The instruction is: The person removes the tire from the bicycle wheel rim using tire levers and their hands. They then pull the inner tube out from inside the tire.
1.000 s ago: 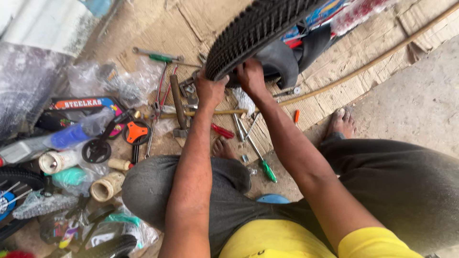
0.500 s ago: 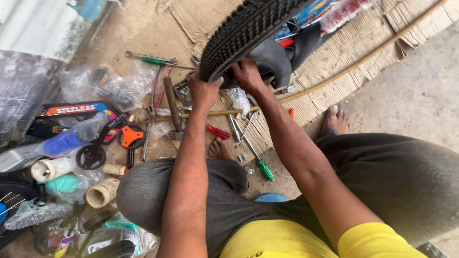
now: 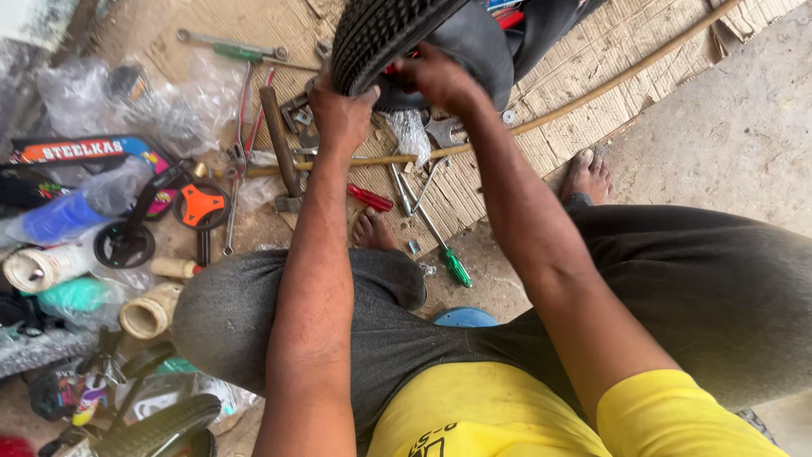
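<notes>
Tyre (image 3: pixel 381 34) upright at mat's far edge | left hand (image 3: pixel 342 114) clamped over tread | right hand (image 3: pixel 436 76) curled on inner tube (image 3: pixel 474 51) | best: steady tyre, feed tube evenly, avoid pinching.

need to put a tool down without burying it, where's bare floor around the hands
The concrete floor, right of the woven mat and past the bare foot, is bare. A smaller free strip of mat lies above the long stick. Left of the left hand it is crowded: hammer, wrenches, plastic bags. Under the tyre, which both hands grip, tools cluster around the right hand.
</notes>
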